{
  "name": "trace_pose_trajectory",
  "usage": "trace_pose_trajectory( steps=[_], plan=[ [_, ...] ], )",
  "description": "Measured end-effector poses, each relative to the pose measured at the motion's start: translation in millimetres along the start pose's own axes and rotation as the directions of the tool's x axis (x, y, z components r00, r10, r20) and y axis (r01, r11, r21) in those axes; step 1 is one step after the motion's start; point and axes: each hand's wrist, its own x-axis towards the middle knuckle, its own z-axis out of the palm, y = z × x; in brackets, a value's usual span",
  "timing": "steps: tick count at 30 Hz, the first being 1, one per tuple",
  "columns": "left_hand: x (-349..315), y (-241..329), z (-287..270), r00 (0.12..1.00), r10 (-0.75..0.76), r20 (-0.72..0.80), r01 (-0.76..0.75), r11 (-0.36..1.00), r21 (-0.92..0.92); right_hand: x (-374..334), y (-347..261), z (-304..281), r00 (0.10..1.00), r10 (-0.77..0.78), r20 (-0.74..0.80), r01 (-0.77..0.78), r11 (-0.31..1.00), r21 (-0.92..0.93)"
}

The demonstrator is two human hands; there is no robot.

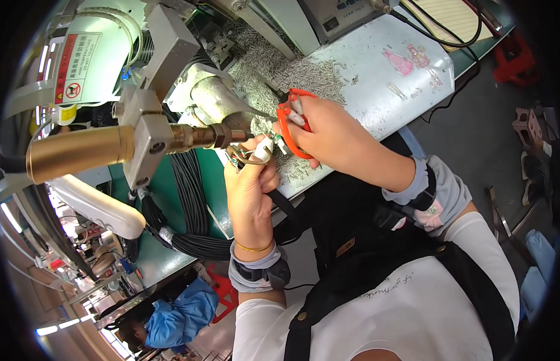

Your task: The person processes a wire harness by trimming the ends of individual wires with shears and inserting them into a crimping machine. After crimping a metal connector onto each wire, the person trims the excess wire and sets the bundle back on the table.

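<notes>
My left hand is closed, pinching a small white part with thin wires beside it, just under the metal tip of a brass-coloured cylinder. My right hand is closed around scissors with orange loop handles; their grey blades point away from me over the pile of cut bits. Between both hands' fingertips is a small green and white piece. Which fingers touch it is hard to make out.
Many small silvery cut bits cover the pale metal worktop. A bundle of black cables lies on the green mat at left. A grey machine box stands at the back. Red stools stand beyond the bench; a person in blue is at lower left.
</notes>
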Motion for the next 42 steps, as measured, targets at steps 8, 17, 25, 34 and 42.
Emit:
trace_pose_trajectory(
  steps=[8,17,25,34,42],
  plan=[
    [6.5,7.6,-8.5,0.997,-0.077,-0.005,0.077,0.995,0.055,7.4,-4.2,-0.5,0.997,0.058,0.060,-0.060,0.998,0.033],
    [-0.6,6.1,4.5,0.996,0.020,-0.086,-0.013,0.997,0.073,6.8,2.9,0.4,1.000,-0.004,0.019,0.005,0.999,-0.051],
    [-0.7,3.9,-5.2,0.999,0.010,-0.034,-0.007,0.998,0.069,3.7,5.5,3.4,0.998,-0.058,-0.001,0.058,0.997,-0.046],
    [-44.5,-6.4,10.7,0.987,0.045,-0.153,-0.035,0.997,0.070,-28.8,10.9,-13.2,0.980,-0.122,-0.158,0.106,0.989,-0.104],
    [-74.7,-24.9,33.8,0.996,-0.081,-0.045,0.086,0.988,0.132,-50.5,-7.0,-1.7,0.881,-0.415,0.227,0.464,0.853,-0.240]
  ],
)
